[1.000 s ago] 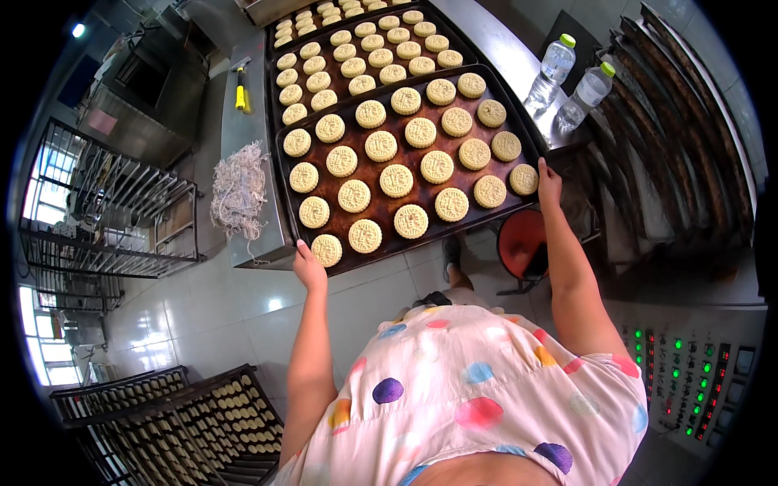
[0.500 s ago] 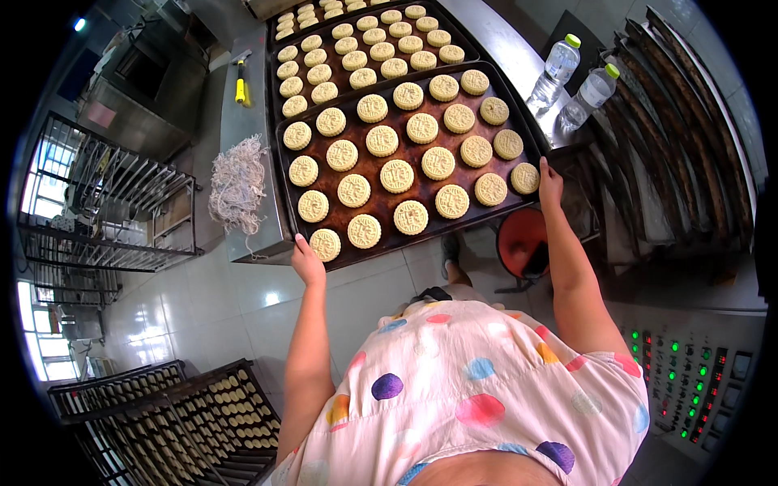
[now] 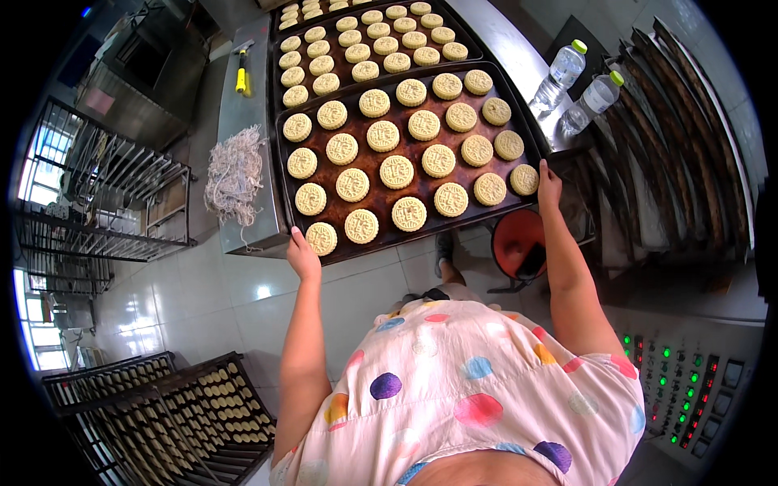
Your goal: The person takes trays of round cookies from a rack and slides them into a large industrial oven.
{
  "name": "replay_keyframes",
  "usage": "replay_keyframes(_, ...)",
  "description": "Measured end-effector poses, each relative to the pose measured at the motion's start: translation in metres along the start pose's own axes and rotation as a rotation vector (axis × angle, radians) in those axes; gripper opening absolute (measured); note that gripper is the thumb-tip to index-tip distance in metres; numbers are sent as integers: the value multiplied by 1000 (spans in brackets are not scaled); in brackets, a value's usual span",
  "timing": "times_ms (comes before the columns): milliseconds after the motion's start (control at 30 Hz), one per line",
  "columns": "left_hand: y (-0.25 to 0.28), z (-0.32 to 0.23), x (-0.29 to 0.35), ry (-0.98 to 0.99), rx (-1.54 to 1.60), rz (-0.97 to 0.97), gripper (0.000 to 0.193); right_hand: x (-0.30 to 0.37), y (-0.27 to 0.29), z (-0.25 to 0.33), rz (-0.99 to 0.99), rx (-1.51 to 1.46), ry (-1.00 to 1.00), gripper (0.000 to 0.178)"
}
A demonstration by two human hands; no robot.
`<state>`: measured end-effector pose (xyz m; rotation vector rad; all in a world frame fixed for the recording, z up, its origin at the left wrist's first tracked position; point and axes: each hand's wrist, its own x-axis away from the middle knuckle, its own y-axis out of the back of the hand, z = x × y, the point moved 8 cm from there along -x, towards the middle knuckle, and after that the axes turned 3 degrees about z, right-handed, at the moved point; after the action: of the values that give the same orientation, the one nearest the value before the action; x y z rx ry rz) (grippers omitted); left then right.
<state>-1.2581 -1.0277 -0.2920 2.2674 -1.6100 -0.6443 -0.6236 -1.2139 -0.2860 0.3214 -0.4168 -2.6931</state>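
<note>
Baking tray [image 3: 369, 160] of round pastries [image 3: 397, 172], at the metal surface [image 3: 243, 113]'s near end. Left to right: tangled pale threads [image 3: 235, 174]; left hand [image 3: 304, 257], clamped on near-left tray corner, thumb on top; right hand [image 3: 549, 186], clamped on near-right corner; two capped bottles [image 3: 559, 77].

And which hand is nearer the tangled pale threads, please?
Left: the left hand, holding the tray, is right of the threads, toward the body; the right hand, across the tray, is much farther right.
</note>
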Motion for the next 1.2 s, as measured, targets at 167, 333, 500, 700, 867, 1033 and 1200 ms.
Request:
replay_keyframes(167, 1, 0, 0, 16, 10, 8, 57, 1, -4, 2, 13, -24, -17, 57)
replay_keyframes(333, 0, 2, -1, 30, -4, 31, 57, 0, -3, 0, 15, 4, -32, 57)
replay_keyframes(500, 1, 3, -1, 41, -1, 39, 57, 3, -2, 8, 18, 21, -35, 57)
replay_keyframes(700, 2, -1, 4, 46, 30, 20, 56, -1, -3, 7, 12, 65, -52, 58)
replay_keyframes(867, 4, -5, 5, 36, 37, -23, 57, -11, -8, 7, 8, 63, -16, 57)
replay_keyframes(1033, 1, -4, 4, 77, -10, 15, 57, -12, -8, 7, 1, 52, -25, 58)
replay_keyframes(1200, 3, -1, 1, 53, -34, -23, 58, -10, -11, 11, 33, 69, -11, 59)
